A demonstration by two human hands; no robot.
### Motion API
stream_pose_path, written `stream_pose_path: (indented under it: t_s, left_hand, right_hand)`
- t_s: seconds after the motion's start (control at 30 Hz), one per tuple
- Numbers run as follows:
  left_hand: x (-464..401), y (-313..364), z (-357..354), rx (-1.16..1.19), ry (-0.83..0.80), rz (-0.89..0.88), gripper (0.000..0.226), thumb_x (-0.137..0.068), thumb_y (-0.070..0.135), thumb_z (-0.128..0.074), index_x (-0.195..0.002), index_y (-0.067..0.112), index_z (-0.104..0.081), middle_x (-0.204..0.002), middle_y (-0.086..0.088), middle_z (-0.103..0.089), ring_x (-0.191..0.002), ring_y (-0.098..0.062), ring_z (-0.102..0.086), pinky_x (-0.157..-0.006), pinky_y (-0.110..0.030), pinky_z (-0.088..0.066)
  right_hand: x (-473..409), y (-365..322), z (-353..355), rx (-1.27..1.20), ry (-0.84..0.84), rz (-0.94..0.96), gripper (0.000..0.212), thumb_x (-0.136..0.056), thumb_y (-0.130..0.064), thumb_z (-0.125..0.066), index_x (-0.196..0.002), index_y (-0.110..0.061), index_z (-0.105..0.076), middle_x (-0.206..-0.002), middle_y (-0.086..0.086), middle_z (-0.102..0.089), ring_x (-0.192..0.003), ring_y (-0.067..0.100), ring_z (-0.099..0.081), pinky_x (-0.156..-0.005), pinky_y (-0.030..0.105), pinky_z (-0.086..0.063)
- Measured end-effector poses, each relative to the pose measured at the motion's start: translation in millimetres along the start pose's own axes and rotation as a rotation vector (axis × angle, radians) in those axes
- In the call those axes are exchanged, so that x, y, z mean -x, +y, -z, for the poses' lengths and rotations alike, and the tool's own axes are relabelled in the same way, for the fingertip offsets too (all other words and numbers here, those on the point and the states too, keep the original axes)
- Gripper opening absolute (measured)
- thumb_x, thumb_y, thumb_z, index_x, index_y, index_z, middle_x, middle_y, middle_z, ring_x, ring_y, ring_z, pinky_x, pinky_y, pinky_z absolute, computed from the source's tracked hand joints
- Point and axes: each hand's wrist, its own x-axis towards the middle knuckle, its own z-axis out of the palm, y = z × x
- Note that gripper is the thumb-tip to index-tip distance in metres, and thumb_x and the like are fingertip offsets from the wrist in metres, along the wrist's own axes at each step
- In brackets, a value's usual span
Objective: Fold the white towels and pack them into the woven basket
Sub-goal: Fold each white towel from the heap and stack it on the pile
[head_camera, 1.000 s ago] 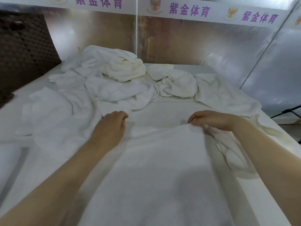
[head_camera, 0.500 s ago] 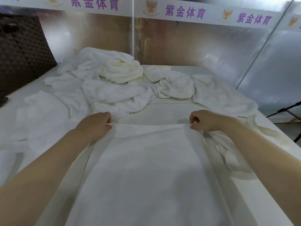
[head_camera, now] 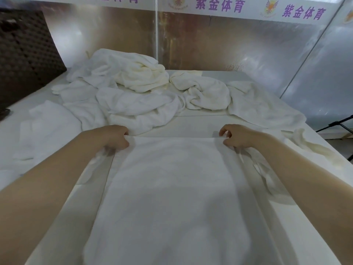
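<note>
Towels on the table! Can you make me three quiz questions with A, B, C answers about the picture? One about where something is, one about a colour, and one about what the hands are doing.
1. Where is the woven basket?
A. far left of the table
B. in front of the hands
C. on the heap

2. What colour is the writing on the banner?
A. green
B. purple
C. black

3. What are the hands doing to the flat towel?
A. resting flat on its middle
B. hanging away from it
C. gripping its far corners

Answers:
1 A: its dark weave rises at the left edge.
2 B: the characters are purple on white.
3 C: the left hand and right hand curl round the far edge, in front of the crumpled towels.
</note>
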Motion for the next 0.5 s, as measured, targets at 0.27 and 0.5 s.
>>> stream_pose_path:
  t_s: [0.27, 0.5]
  left_hand:
    - [-2, 0, 7, 0.019, 0.075, -0.061, 0.012, -0.090, 0.020, -0.057, -0.101, 0.019, -0.054, -0.102, 0.000, -0.057, -0.082, -0.016, -0.051, -0.062, -0.026, -0.036]
    - [2, -10, 11, 0.208, 0.510, -0.104, 0.006, -0.091, 0.018, -0.060, -0.096, 0.019, -0.057, -0.100, -0.002, -0.059, -0.091, -0.021, -0.053, -0.073, -0.031, -0.037]
  right_hand:
    - [0, -3, 2, 0.080, 0.010, -0.005, 0.021, -0.089, -0.020, -0.058, -0.109, -0.020, -0.055, -0.106, -0.001, -0.057, -0.089, 0.020, -0.061, -0.077, 0.034, -0.052]
    - [18, -11, 25, -0.073, 0.442, 0.046, 0.009, -0.093, -0.021, -0.062, -0.087, -0.013, -0.061, -0.088, 0.006, -0.068, -0.066, 0.016, -0.062, -0.058, 0.024, -0.044]
